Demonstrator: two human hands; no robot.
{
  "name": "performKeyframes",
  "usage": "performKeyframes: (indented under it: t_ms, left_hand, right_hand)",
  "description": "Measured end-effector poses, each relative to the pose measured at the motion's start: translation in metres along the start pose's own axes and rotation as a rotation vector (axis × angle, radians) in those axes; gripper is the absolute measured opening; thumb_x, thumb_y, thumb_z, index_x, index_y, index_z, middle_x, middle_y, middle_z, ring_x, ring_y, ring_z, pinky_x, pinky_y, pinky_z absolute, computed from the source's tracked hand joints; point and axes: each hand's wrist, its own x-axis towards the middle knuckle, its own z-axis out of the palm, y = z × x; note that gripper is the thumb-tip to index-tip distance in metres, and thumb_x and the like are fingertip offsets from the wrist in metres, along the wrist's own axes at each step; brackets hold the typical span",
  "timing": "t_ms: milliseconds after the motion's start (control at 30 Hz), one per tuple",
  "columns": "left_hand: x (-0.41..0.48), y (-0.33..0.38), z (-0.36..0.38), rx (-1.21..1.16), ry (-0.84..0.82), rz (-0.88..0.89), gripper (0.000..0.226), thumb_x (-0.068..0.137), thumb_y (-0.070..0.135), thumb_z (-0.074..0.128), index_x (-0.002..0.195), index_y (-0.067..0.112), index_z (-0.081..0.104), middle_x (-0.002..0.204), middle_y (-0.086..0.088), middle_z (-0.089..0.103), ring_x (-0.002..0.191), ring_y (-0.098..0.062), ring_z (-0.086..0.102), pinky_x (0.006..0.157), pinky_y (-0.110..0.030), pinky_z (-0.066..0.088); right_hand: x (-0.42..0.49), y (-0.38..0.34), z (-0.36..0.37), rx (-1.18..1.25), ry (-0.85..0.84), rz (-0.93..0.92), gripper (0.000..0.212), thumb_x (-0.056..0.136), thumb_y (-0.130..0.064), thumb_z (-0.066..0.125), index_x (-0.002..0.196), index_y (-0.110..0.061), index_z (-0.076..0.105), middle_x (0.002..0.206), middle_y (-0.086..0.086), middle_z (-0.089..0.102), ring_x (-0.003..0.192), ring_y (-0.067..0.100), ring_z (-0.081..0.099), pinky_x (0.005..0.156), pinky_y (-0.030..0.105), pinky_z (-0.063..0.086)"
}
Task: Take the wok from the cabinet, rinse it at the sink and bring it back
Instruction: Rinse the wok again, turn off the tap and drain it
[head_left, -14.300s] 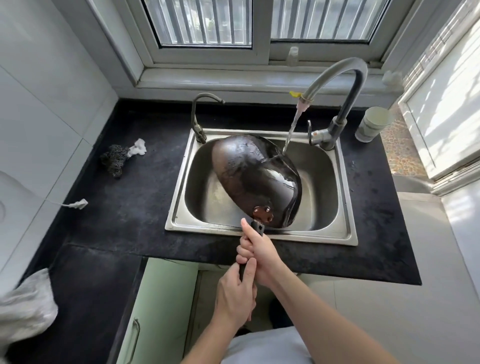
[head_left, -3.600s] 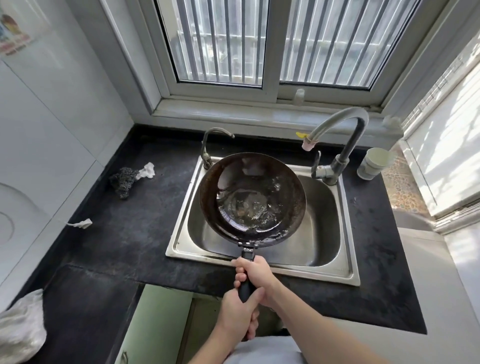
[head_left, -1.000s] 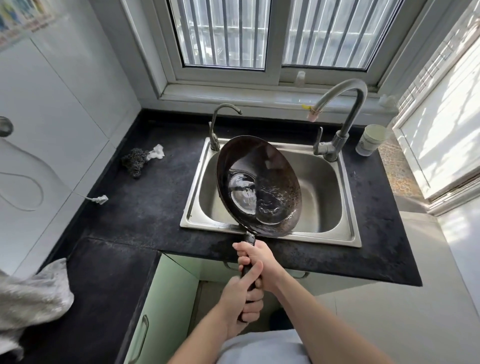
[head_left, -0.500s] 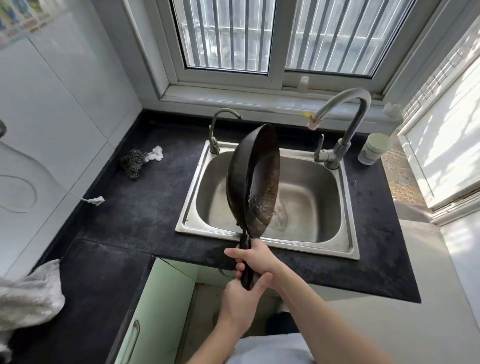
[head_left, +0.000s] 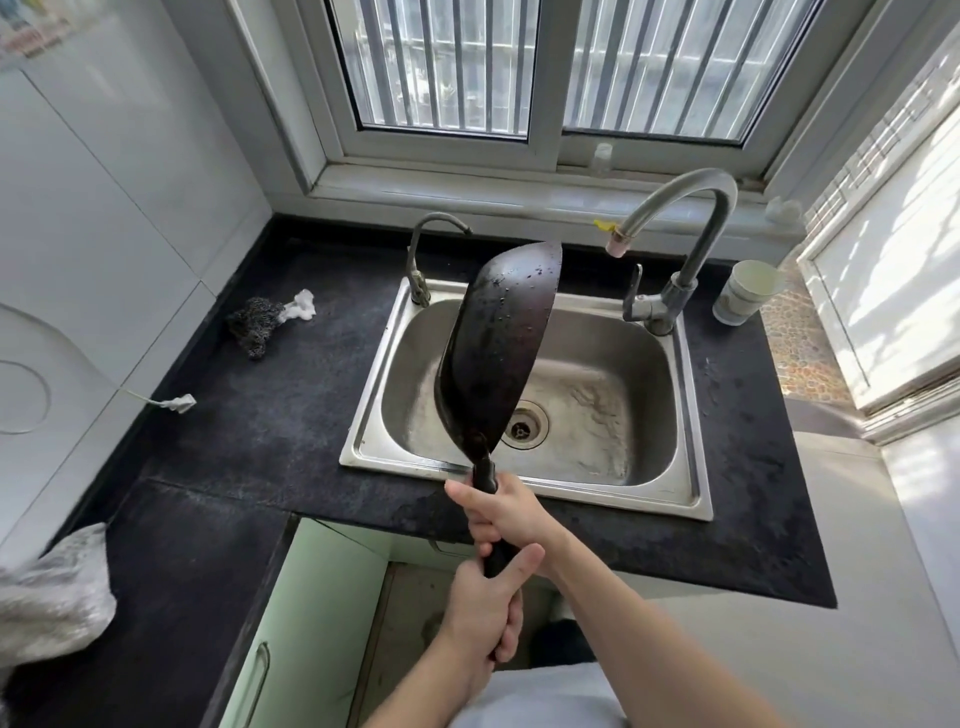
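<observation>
The dark wok (head_left: 496, 348) stands nearly on edge over the steel sink (head_left: 691, 467), its wet outer side facing me and its rim towards the right. My right hand (head_left: 506, 512) grips the black handle just below the pan. My left hand (head_left: 480, 618) grips the handle's lower end, near my body. The tall tap (head_left: 680, 213) is off, with no water running. Under the counter the cabinet (head_left: 415, 613) stands open, its pale green door (head_left: 306, 623) swung out to the left.
A black counter (head_left: 270, 415) surrounds the sink. On it lie a steel scrubber (head_left: 257, 322) at the left and a white cup (head_left: 745, 291) at the right. A thin second tap (head_left: 421, 260) rises at the sink's back left. A plastic bag (head_left: 52, 597) lies at the lower left.
The wok has rolled further over, from showing its inside to showing its wet outer side, and the water has drained out. Both hands keep their grip on the handle.
</observation>
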Motion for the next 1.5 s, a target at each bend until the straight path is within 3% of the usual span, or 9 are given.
performKeyframes:
  t_ms: [100,233,667,1500]
  left_hand:
    - [0.001,-0.001,0.002,0.041,0.066,0.057,0.053,0.079,0.041,0.075,0.047,0.014,0.043,0.042,-0.005,0.034,0.029,-0.016,0.026,0.034,-0.017,0.017]
    - [0.0,-0.003,0.0,0.15,0.102,0.099,0.057,0.081,0.042,0.073,0.041,0.015,0.044,0.038,-0.006,0.038,0.027,-0.018,0.03,0.034,-0.019,0.021]
    - [0.004,-0.006,-0.009,0.267,0.06,0.108,0.054,0.085,0.04,0.069,0.042,0.014,0.049,0.036,-0.007,0.04,0.025,-0.019,0.029,0.034,-0.021,0.023]
    - [0.014,-0.006,-0.019,0.225,-0.01,0.081,0.054,0.088,0.035,0.068,0.045,0.013,0.045,0.031,-0.004,0.035,0.024,-0.017,0.026,0.033,-0.019,0.021]
  right_hand:
    - [0.003,0.001,0.002,0.022,0.052,0.039,0.04,0.092,-0.032,0.072,0.071,-0.022,0.039,0.054,-0.003,0.03,0.039,0.008,0.03,0.039,0.023,0.037]
    - [0.006,0.007,0.003,0.059,0.067,0.07,0.043,0.093,-0.03,0.071,0.071,-0.021,0.036,0.054,-0.001,0.028,0.038,0.008,0.031,0.039,0.024,0.037]
    - [0.008,0.016,-0.002,0.11,0.11,0.063,0.044,0.092,-0.02,0.072,0.062,-0.021,0.039,0.053,-0.001,0.031,0.04,0.01,0.032,0.041,0.025,0.039]
    - [0.012,0.016,0.001,0.072,0.188,0.072,0.034,0.092,-0.014,0.07,0.078,-0.015,0.039,0.053,-0.001,0.034,0.039,0.009,0.035,0.04,0.025,0.041]
